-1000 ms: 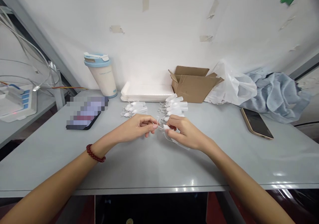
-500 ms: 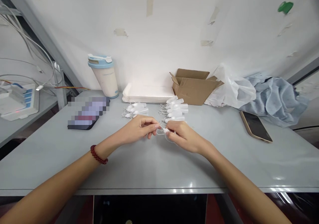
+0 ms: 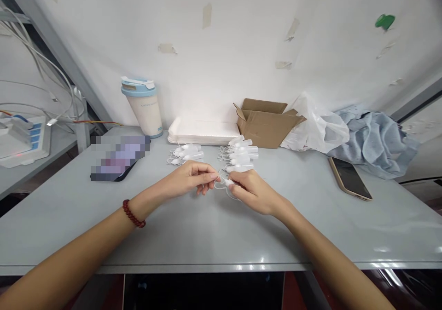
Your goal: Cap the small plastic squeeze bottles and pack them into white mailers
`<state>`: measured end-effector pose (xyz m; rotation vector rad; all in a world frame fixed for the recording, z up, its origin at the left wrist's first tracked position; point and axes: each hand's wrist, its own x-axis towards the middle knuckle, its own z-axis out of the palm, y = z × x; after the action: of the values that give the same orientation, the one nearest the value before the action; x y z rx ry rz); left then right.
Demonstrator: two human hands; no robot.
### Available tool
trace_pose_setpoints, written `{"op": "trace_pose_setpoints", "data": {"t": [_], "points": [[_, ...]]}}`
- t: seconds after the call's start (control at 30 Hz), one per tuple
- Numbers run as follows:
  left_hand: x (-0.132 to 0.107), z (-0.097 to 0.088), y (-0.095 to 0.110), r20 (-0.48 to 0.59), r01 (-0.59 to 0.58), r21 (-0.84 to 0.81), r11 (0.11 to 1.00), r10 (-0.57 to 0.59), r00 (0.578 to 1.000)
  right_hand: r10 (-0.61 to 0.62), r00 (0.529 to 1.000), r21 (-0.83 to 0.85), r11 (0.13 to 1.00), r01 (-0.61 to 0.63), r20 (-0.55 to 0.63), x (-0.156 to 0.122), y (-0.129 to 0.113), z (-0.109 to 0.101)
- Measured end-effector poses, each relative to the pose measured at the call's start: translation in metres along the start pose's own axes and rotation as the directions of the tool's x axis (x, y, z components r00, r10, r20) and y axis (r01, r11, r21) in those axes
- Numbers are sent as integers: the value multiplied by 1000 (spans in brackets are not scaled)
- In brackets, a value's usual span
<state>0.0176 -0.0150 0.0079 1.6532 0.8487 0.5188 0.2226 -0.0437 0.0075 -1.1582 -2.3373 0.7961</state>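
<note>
Above the middle of the table, my right hand [image 3: 253, 191] is closed round a small plastic bottle with a white tip [image 3: 228, 182]. Its body is hidden in the fingers. From the left, my left hand [image 3: 193, 179] pinches a thin white cord [image 3: 218, 186] close to that tip; the cord loops down between both hands. Just beyond them lies a group of small clear bottles with white tips and cords [image 3: 243, 156]. A smaller group of similar bottles [image 3: 189, 153] rests to its left, behind my left hand.
Along the wall stand a blue-lidded cup [image 3: 143, 107], a stack of white flat trays [image 3: 203, 131], an open cardboard box [image 3: 262, 128], a white plastic bag [image 3: 317, 128] and a blue-grey cloth [image 3: 376, 140]. Phones lie at right [image 3: 351, 179] and left, the left phone [image 3: 120, 158] with its screen blurred.
The view has shifted slightly. Both hands stay close together at the white tip, with the left fingertips a little farther from it and the cord loop showing more clearly.
</note>
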Motion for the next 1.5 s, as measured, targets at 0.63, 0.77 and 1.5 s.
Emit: {"op": "trace_pose_setpoints", "data": {"t": [0.63, 0.77, 1.5], "points": [[0, 0, -3, -3, -15, 96, 995, 16, 1000, 2, 1000, 11, 1000, -3, 7, 0, 0, 1], [-1, 1, -3, -9, -13, 66, 998, 13, 1000, 4, 1000, 9, 1000, -4, 7, 0, -1, 1], [-1, 2, -4, 10, -31, -4, 1000, 31, 999, -8, 1000, -8, 1000, 8, -3, 0, 2, 1]]}}
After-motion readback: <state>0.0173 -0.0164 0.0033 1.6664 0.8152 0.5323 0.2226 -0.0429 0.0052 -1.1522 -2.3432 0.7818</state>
